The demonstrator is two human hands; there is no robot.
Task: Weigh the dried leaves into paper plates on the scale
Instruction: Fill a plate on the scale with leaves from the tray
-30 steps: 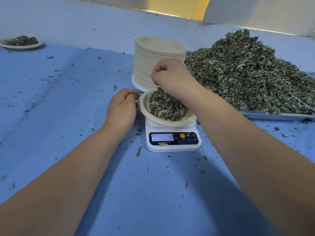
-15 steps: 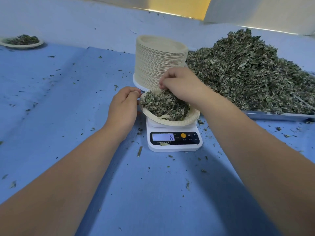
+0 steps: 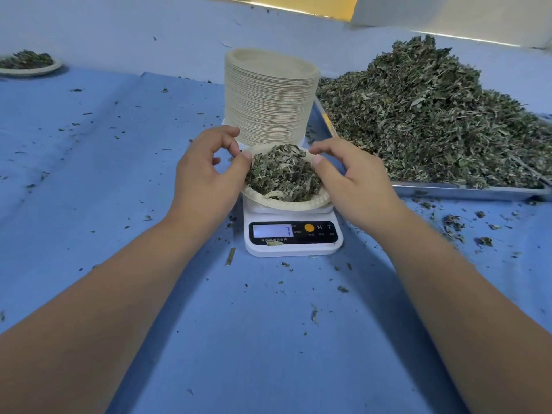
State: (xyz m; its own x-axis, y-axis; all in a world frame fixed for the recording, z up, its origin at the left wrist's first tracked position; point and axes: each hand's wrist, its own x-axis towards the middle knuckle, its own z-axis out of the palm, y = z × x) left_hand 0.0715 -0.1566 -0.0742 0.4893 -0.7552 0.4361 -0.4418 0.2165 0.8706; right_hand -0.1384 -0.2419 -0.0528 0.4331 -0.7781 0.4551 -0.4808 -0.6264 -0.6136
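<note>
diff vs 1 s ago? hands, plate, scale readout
The right hand came off the leaves in the paper plate and moved right to grip its right rim. The scale readout changed; it now looks like 7. Unchanged: left hand holds the left rim, plate on the scale, plate stack, leaf pile on the tray.

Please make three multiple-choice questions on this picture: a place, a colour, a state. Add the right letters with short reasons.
1. Where is the stack of paper plates? A behind the scale; B on the tray; C in a hand.
2. The scale's round button is: A green; B orange; C red.
3. The left hand and right hand: A lie flat; B scoop leaves; C hold the filled paper plate by its rim.
1 A: it rises just behind the scale. 2 B: it shows orange beside the display. 3 C: each thumb lies on the rim.
</note>
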